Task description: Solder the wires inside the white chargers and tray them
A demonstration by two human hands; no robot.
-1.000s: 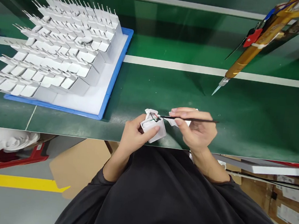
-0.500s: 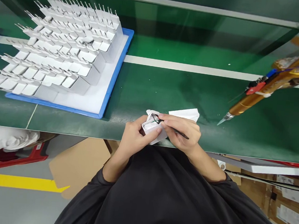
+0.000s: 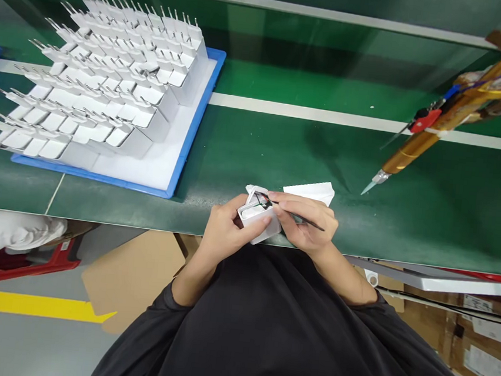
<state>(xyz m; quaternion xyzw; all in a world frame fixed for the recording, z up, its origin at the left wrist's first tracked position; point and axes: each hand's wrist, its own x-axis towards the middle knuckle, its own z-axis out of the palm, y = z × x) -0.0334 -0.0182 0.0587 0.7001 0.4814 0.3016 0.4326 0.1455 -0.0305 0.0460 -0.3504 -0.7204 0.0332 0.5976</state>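
Observation:
Near the bench's front edge, my left hand (image 3: 229, 226) is closed around a small white plastic housing (image 3: 266, 231), its open top facing up. Dark and red wires (image 3: 262, 200) show inside the opening. My right hand (image 3: 309, 220) pinches thin black tweezers (image 3: 307, 222), their tip end reaching into the housing by the wires. The very tips are too small to make out. Just behind my right hand lies a folded white piece (image 3: 310, 191), partly covered by the fingers.
A blue tray (image 3: 186, 146) at the left bears rows of white housings (image 3: 109, 91) with metal pins. At the right hangs an amber dispensing gun (image 3: 406, 156) with a pointed nozzle over the green bench (image 3: 254, 153). Below left, a person's white sleeve (image 3: 11, 231) shows.
The hanging gun has swung slightly left and up. My right hand and the tweezers have shifted a little to the right; my left hand keeps hold of the housing.

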